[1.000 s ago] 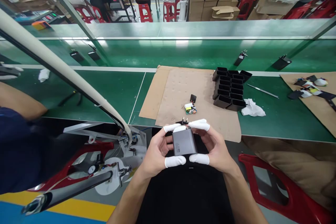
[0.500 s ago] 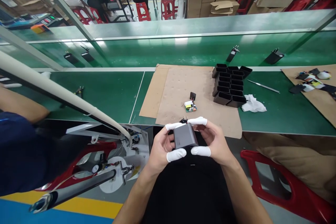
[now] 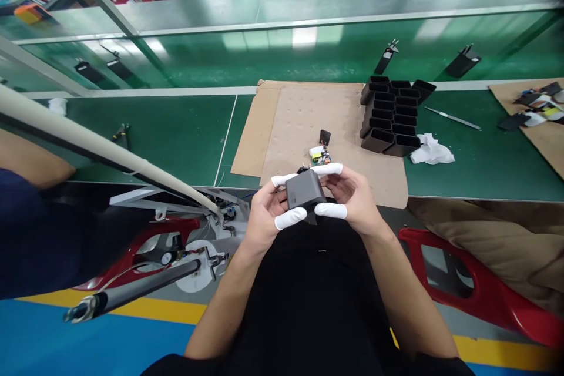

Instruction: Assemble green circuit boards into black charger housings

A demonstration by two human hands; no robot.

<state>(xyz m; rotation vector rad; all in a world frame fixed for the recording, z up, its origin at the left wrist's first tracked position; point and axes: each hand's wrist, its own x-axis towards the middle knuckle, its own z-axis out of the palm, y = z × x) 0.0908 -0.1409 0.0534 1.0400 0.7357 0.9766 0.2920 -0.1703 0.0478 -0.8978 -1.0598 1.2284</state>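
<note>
Between my two hands I hold a dark grey power adapter (image 3: 305, 190) in front of the bench edge, its plug prongs pointing away from me. My left hand (image 3: 267, 209) grips its left side, with white finger cots on thumb and forefinger. On the right side my right hand (image 3: 352, 197) pinches it with thumb and forefinger, likewise in white cots. A dark flap shows at its near end, below the thumbs. Just beyond, a small circuit board (image 3: 319, 154) with yellow and white parts lies on the cardboard sheet (image 3: 299, 111), beside a small black cap piece (image 3: 325, 137).
Several black open casings (image 3: 390, 114) stand grouped on the cardboard's right, near crumpled white tissue (image 3: 432, 150) and metal tweezers (image 3: 453, 118). Adapters (image 3: 462, 61) lie on the green belt behind. A pale pole (image 3: 110, 155) slants across the left. People sit at either side.
The view has tilted down, so the bench appears higher. Both hands still hold the adapter, which has turned slightly, and a dark flap now shows at its near end.
</note>
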